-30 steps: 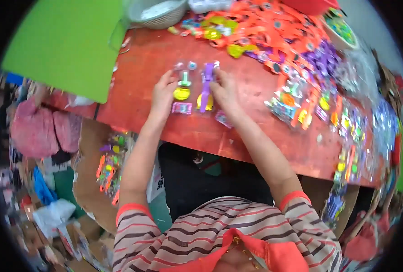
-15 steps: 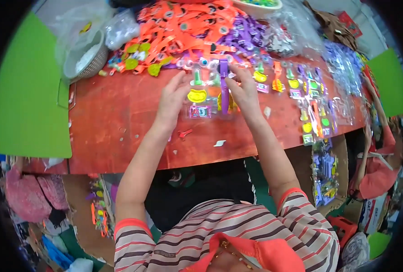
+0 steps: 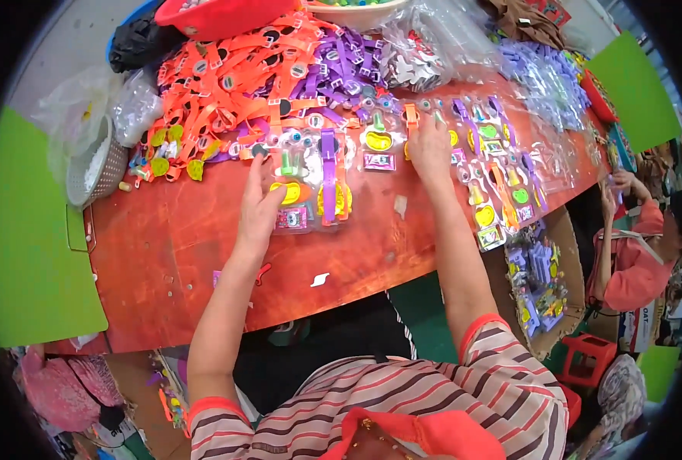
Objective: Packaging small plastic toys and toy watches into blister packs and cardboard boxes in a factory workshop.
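Note:
My left hand (image 3: 256, 208) grips the left edge of a clear blister tray (image 3: 308, 224), thumb over its face. In this tray sit a yellow moulded piece (image 3: 291, 192), a green piece (image 3: 289, 162), a pink packet (image 3: 293, 218) and a purple strap (image 3: 329, 172) laid upright on the right side. Further right, my right hand (image 3: 431, 149) reaches over a second tray with an orange strap (image 3: 411, 123). Its fingers are bunched at that tray and partly hidden. Between the hands lies another tray with a yellow piece (image 3: 378, 141) and a pink packet (image 3: 379, 162).
Orange straps (image 3: 233, 69) and purple straps (image 3: 349, 57) are heaped at the back. Several filled trays (image 3: 494, 192) lie at the right. A grey basket (image 3: 107, 172) stands left, and a red basin (image 3: 222, 19) stands behind. Co-workers sit at both sides; a cardboard box (image 3: 567, 245) is below right.
My right hand has left the purple strap in the tray and moved right to another tray. My left hand stays at the first tray's left edge. The view has shifted.

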`<state>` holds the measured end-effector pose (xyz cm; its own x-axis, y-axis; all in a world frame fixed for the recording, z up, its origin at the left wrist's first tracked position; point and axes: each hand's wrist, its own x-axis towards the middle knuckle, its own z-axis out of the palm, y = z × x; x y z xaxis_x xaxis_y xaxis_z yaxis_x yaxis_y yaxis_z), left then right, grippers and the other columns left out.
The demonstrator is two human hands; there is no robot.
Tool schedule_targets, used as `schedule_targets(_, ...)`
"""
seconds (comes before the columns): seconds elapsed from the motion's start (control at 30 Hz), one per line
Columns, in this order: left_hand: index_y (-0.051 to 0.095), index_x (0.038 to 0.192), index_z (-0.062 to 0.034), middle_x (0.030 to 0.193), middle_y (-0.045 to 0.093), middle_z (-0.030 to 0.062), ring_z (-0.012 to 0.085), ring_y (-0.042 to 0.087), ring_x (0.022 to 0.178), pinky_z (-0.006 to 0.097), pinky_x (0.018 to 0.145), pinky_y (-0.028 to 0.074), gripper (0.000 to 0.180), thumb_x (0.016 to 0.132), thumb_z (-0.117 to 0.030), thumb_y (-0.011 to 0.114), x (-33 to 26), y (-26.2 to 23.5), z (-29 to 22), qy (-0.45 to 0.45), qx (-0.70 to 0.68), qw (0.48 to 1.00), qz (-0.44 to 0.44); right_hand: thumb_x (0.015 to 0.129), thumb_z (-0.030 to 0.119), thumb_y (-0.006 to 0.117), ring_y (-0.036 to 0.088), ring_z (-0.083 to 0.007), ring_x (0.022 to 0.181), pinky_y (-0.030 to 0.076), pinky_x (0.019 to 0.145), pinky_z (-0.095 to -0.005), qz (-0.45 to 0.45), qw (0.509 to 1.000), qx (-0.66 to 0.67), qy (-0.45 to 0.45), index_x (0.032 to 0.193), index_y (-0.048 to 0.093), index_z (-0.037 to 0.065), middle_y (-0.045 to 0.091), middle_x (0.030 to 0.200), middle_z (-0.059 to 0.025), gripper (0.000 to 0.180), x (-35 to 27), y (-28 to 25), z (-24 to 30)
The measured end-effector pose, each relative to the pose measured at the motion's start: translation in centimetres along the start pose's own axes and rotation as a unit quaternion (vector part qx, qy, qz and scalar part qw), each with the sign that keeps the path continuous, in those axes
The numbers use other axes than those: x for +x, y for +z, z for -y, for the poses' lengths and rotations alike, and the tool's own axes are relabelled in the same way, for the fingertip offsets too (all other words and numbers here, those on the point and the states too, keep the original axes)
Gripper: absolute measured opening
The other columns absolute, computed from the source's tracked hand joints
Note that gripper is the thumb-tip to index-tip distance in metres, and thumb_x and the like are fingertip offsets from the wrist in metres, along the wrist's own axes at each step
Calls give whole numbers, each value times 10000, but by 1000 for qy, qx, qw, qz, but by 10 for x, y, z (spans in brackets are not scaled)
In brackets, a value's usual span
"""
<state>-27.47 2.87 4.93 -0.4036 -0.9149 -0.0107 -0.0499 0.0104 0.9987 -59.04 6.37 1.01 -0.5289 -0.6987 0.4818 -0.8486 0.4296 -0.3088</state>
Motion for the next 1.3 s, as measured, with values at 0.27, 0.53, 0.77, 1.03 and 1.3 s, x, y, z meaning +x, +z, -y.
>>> schedule_targets(0.27,161,1490,-12,1452,375,179,255,427,1292,350,1049,363,720,872,-104,518,-6,-5,-1,-69,-50,996,-4,818,160,585,577,-392,953,477,833,-465,11,982,180,54,1195,536,3,579,1017,-243,412,0,11,5)
schedule_targets(0.53,178,1494,-35,1436,394,189,252,411,1306,358,1077,321,725,865,-130,526,-11,-10,11,-83,-65,994,-32,725,-49,558,623,-189,818,507,694,-292,83,813,520,248,1223,537,-25,631,952,-119,499,-1,16,-2)
schedule_targets(0.77,190,1497,-56,1364,448,183,229,470,1211,341,1020,355,736,860,-155,544,-14,-7,4,-103,-64,991,-51,697,-139,535,576,-124,688,472,623,-221,44,734,622,269,1170,555,-77,585,791,-38,477,-3,1,-16)
schedule_targets(1.03,230,1486,-44,1303,474,164,213,488,1166,327,1002,363,707,863,-166,542,-14,-18,4,-113,-52,989,-76,743,-131,558,500,-78,617,409,556,-190,15,705,667,240,1207,541,-52,521,739,11,472,-6,-53,-24)
schedule_targets(1.3,532,1261,-3,1167,577,177,325,508,1147,394,991,385,461,839,-175,602,9,-9,-40,317,304,885,-158,781,-75,564,608,-112,718,497,646,-225,162,669,709,156,1234,545,-25,636,838,-54,456,-34,-64,40)
